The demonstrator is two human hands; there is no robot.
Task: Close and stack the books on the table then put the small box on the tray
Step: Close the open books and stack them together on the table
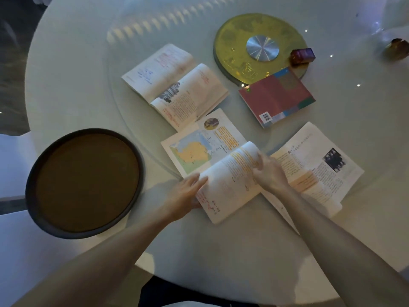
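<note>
An open book with a map page (199, 149) lies near the table's front. My right hand (269, 170) grips its right-hand pages, which are lifted and curled. My left hand (188, 194) rests with flat fingers on the book's lower left edge. A second open book (174, 85) lies behind it, and a third open book (318, 165) lies to the right, partly under my right arm. A closed red book (276, 97) lies face down further back. The small dark red box (302, 56) sits on the far right. The round dark tray (85, 182) stands at the left.
A round golden turntable base with a metal centre (243, 60) lies at the back, under a glass disc. A small brown object (397, 49) sits at the far right. The round white table (73, 69) ends close to my body.
</note>
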